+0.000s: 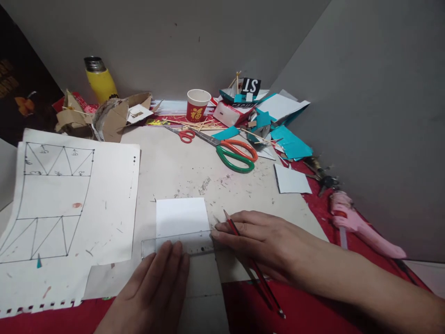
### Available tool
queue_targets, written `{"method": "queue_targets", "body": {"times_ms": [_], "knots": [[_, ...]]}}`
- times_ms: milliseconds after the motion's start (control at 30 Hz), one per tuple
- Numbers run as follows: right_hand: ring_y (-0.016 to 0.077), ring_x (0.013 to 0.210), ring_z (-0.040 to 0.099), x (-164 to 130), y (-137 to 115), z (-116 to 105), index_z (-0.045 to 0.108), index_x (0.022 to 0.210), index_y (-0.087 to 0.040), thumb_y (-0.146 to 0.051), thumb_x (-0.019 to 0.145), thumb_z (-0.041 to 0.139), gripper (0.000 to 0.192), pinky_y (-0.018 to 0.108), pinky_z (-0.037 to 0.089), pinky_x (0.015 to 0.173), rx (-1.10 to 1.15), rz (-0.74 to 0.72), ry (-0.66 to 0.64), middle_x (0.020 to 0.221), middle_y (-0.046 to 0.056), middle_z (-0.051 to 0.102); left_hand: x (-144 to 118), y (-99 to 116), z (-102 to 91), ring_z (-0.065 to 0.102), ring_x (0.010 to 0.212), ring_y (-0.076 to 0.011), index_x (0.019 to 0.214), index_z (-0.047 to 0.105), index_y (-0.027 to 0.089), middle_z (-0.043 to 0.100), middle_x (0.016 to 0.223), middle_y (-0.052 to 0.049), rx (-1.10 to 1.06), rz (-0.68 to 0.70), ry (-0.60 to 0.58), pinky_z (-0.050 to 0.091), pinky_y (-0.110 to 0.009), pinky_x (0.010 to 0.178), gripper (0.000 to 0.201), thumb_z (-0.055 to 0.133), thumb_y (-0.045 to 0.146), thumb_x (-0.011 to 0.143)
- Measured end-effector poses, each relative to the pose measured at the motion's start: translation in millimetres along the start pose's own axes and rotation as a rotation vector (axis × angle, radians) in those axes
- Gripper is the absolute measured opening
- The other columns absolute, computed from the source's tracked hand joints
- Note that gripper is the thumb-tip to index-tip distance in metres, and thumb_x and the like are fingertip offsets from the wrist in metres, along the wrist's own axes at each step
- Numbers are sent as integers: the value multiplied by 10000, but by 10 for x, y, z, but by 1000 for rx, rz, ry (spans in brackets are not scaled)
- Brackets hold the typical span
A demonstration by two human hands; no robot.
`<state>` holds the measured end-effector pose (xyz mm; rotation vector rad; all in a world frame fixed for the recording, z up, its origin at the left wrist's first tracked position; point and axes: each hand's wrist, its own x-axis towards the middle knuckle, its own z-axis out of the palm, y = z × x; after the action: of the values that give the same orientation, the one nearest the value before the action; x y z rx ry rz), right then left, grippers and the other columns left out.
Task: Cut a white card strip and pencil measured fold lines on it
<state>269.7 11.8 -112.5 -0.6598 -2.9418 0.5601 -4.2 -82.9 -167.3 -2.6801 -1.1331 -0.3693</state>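
At bench front: left hand (pixel 158 283) flat, pinning ruler (pixel 177 244) across white card (pixel 181 217); right hand (pixel 259 239) gripping pencil (pixel 255 266) at ruler end. No line visible yet.

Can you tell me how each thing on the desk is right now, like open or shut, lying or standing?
left hand: flat, pressing the clear ruler
right hand: holding the red pencil
white card: flat, under the ruler
green scissors: shut, lying down
small red scissors: lying down
red paper cup: upright
yellow bottle: standing, tilted
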Motion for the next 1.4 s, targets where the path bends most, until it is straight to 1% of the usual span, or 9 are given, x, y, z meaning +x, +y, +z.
{"method": "queue_targets", "body": {"times_ms": [133,200,333,433,600,833,1000,1167,1400], "knots": [[237,1025,573,-7,-5,7,395,1454,-156,-113,998,348,460,385,515,866,-18,-12,14,1042,127,676,-8,-8,8,479,1258,-306,1232,606,130,649,1299,-119,27,35,1,328,-388,1049,628,457,629,880],[232,1018,582,-13,-4,20,416,1445,-167,-130,1001,360,450,379,519,851,-17,-10,31,1053,129,678,-12,-4,16,477,1260,-323,1229,603,111,649,1295,-133,37,41,1,319,-399,1064,604,476,588,882],[223,999,593,-28,10,43,453,1424,-177,-147,999,376,433,368,521,838,-1,-4,50,1069,131,679,-13,12,44,492,1263,-310,1223,602,110,663,1274,-123,51,22,21,281,-397,1113,421,534,311,859],[227,1019,590,-30,14,39,443,1429,-169,-120,987,376,450,371,523,843,5,-9,62,1059,130,685,-18,27,70,504,1259,-303,1233,596,102,661,1271,-129,56,21,46,258,-413,1135,415,495,195,842],[230,1084,563,-32,9,22,397,1454,-155,-67,960,380,502,381,513,897,12,-21,43,1078,121,690,-30,39,82,497,1266,-301,1232,609,128,646,1291,-123,54,4,0,286,-415,1114,399,485,216,864],[249,1097,540,-47,19,41,390,1446,-123,-51,947,408,504,406,501,909,2,-20,15,1104,132,679,-18,25,81,530,1214,-290,1216,618,140,668,1246,-99,87,29,14,323,-409,1069,369,477,219,885],[247,1092,552,-52,22,49,419,1424,-116,-54,949,401,479,407,505,902,-4,-14,31,1101,140,683,-4,31,79,543,1193,-284,1201,624,132,676,1232,-91,88,16,36,339,-404,1056,362,454,204,889],[246,1137,544,-63,23,64,423,1431,-132,-54,951,395,488,413,503,928,14,-21,46,1129,138,685,-7,42,69,542,1201,-284,1203,621,121,678,1236,-102,67,18,17,347,-405,1045,376,421,181,890],[238,1120,555,-60,2,55,468,1401,-120,-58,947,406,463,393,510,929,14,-18,56,1101,136,695,-1,33,29,549,1194,-289,1193,628,122,684,1231,-102,42,23,5,339,-406,1045,375,407,200,899]]}}
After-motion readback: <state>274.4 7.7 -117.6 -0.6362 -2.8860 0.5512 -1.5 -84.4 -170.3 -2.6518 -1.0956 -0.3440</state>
